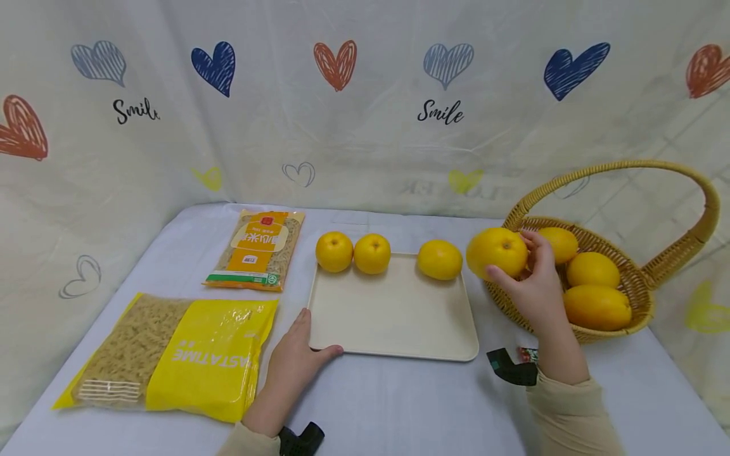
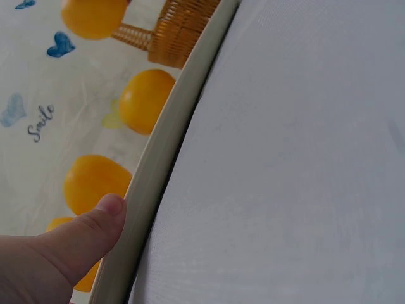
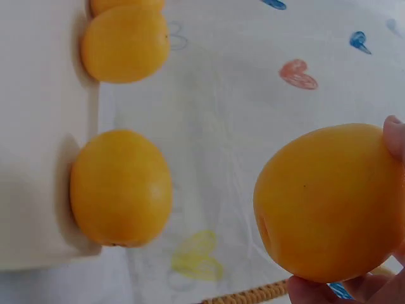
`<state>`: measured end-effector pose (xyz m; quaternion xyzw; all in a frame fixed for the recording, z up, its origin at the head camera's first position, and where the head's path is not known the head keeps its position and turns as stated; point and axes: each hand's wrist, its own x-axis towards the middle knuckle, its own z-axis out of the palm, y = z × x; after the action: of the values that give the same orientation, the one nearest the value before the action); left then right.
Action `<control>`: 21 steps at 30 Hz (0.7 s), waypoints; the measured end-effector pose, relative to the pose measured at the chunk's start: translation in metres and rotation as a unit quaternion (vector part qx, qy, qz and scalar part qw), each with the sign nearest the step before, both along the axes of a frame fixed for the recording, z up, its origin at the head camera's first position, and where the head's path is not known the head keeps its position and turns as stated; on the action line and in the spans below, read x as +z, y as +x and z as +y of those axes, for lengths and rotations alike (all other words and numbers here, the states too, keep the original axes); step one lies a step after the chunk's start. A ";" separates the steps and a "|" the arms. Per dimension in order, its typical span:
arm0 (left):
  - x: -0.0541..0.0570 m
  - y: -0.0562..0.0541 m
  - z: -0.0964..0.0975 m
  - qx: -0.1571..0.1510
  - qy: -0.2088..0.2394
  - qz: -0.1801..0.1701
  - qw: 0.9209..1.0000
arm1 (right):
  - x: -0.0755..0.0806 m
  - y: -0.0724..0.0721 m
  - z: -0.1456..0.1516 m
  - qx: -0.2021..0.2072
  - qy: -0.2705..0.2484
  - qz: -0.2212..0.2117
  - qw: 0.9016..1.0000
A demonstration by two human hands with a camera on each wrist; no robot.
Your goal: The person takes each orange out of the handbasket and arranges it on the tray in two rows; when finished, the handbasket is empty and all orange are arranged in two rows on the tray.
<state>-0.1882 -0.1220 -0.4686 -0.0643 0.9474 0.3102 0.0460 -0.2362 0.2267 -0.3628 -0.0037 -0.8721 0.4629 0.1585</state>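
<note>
My right hand [image 1: 538,278] holds a round yellow fruit [image 1: 496,252] up beside the basket's left rim, thumb and fingers around its right side. In the right wrist view this fruit [image 3: 329,202] fills the lower right. A cream rectangular tray [image 1: 393,316] lies at the centre. Along its far edge sit a yellow fruit [image 1: 334,251] at the left corner, another fruit [image 1: 372,254] beside it, and a third fruit [image 1: 440,259] towards the right. My left hand [image 1: 293,358] rests at the tray's near left corner, fingers along its side. The left thumb [image 2: 95,231] lies at the rim.
The wicker basket [image 1: 644,304] with a tall handle stands at the right, several yellow fruits inside. At the left lie a yellow pasta bag [image 1: 205,354] and, behind it, an orange-labelled grain packet [image 1: 256,250]. A heart-printed curtain [image 1: 376,139] hangs behind the white-covered table [image 1: 410,405].
</note>
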 end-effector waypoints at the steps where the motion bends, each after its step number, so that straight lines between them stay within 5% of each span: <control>1: 0.000 0.000 0.000 0.000 0.001 0.000 1.000 | -0.002 -0.001 -0.003 0.010 0.000 -0.001 1.000; 9: 0.001 0.000 0.000 0.003 0.005 0.000 1.000 | -0.013 -0.012 -0.025 0.081 0.008 -0.002 0.997; 21: 0.001 0.001 -0.001 -0.006 0.000 0.007 1.000 | -0.022 -0.020 -0.042 0.113 -0.004 -0.020 0.993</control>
<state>-0.1876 -0.1226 -0.4680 -0.0562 0.9480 0.3105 0.0411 -0.2566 0.1848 -0.3849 0.0850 -0.8680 0.4814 0.0874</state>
